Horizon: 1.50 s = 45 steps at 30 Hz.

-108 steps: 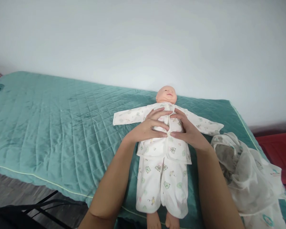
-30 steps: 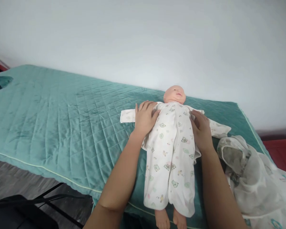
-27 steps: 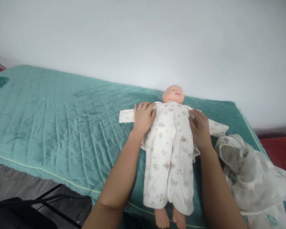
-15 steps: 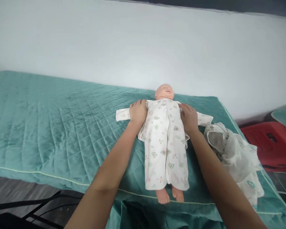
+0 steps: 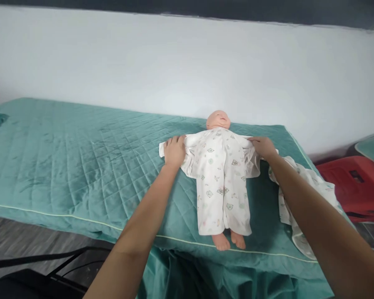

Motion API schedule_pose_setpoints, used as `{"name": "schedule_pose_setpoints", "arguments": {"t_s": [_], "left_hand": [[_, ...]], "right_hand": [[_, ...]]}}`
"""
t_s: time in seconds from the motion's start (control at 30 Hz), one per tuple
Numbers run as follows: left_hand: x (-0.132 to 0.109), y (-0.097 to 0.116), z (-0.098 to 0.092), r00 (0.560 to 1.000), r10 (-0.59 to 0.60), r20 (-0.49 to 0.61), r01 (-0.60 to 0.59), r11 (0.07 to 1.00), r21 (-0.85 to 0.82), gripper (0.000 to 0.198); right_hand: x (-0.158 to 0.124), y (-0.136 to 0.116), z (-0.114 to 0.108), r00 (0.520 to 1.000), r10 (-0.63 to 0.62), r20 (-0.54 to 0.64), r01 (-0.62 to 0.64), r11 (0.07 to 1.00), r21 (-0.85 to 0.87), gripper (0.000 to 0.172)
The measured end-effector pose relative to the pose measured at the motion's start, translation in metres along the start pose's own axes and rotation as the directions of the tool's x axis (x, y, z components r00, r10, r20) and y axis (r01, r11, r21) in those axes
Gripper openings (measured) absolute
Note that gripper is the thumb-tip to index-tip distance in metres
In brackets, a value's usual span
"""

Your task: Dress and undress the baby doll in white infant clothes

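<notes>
A baby doll (image 5: 218,119) lies on its back, dressed in a white printed baby gown (image 5: 216,182) with its sleeves spread to both sides. Its bare feet stick out below the hem. My left hand (image 5: 175,151) is closed over the sleeve on the left, fingers curled across the fabric. On the other side, my right hand (image 5: 263,147) pinches the right sleeve near the upper arm. The doll's hands are out of sight.
The doll rests on a bed with a quilted green cover (image 5: 90,166) against a white wall (image 5: 127,62). A crumpled white printed cloth (image 5: 294,220) lies at the right, partly behind my forearm. Beyond the bed's right edge is a red plastic object (image 5: 355,187).
Both hands have shifted outward along the sleeves, away from the doll's chest. The gown now spreads wider at the arms. The view has also shifted slightly.
</notes>
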State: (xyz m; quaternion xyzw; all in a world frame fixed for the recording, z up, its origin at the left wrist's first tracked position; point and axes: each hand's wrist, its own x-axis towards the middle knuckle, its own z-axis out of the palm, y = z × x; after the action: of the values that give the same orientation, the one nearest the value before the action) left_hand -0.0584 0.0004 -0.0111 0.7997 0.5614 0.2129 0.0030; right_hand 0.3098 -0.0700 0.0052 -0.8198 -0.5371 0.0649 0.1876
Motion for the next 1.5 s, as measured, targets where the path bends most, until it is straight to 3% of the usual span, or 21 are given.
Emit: {"name": "schedule_pose_setpoints", "arguments": {"t_s": [0.17,0.33,0.47,0.53,0.57,0.67,0.73,0.83,0.93,1.1,1.27,1.5], "left_hand": [[-0.008,0.004,-0.001,0.989,0.147,-0.027,-0.149,0.987,-0.055,0.049],[-0.011,0.007,0.002,0.994,0.099,-0.054,-0.103,0.991,-0.09,0.05],[-0.009,0.005,0.006,0.996,0.071,-0.05,-0.075,0.994,-0.083,0.05],[-0.008,0.005,0.007,0.997,0.068,-0.046,-0.072,0.994,-0.082,0.049],[-0.008,0.004,0.007,0.997,0.068,-0.045,-0.072,0.994,-0.08,0.049],[-0.008,0.004,0.008,0.997,0.065,-0.046,-0.068,0.995,-0.072,0.051],[-0.007,0.004,0.008,0.997,0.059,-0.047,-0.062,0.996,-0.071,0.051],[-0.006,0.004,0.009,0.998,0.042,-0.038,-0.045,0.996,-0.072,0.051],[-0.004,0.004,0.01,0.999,0.034,-0.024,-0.035,0.997,-0.068,0.048],[-0.003,0.004,0.009,0.999,0.038,-0.01,-0.039,0.997,-0.063,0.047],[-0.007,0.003,0.001,0.998,0.067,-0.008,-0.067,0.995,-0.08,0.054],[-0.012,-0.002,-0.004,0.999,-0.009,-0.04,0.006,0.997,-0.072,0.047]], "right_hand": [[0.012,-0.017,0.002,1.0,0.009,-0.003,-0.009,1.0,-0.007,0.038],[0.007,-0.046,-0.002,0.994,-0.1,-0.042,0.098,0.994,-0.048,0.034],[-0.011,-0.092,-0.015,0.955,-0.259,-0.145,0.246,0.964,-0.1,0.033],[-0.023,-0.125,-0.02,0.902,-0.392,-0.179,0.385,0.92,-0.073,0.034],[-0.028,-0.142,-0.02,0.872,-0.465,-0.153,0.461,0.885,-0.061,0.035],[-0.039,-0.191,-0.01,0.751,-0.654,0.094,0.66,0.745,-0.097,0.035],[-0.04,-0.216,0.003,0.689,-0.679,0.254,0.724,0.665,-0.185,0.034],[-0.034,-0.239,0.024,0.693,-0.625,0.359,0.72,0.631,-0.29,0.034],[-0.023,-0.25,0.041,0.713,-0.58,0.393,0.699,0.629,-0.34,0.034],[-0.012,-0.255,0.05,0.68,-0.514,0.523,0.723,0.586,-0.365,0.038],[-0.013,-0.246,0.035,0.678,-0.543,0.496,0.734,0.534,-0.419,0.036],[-0.018,-0.232,0.003,0.68,-0.546,0.489,0.733,0.5,-0.461,0.033]]}}
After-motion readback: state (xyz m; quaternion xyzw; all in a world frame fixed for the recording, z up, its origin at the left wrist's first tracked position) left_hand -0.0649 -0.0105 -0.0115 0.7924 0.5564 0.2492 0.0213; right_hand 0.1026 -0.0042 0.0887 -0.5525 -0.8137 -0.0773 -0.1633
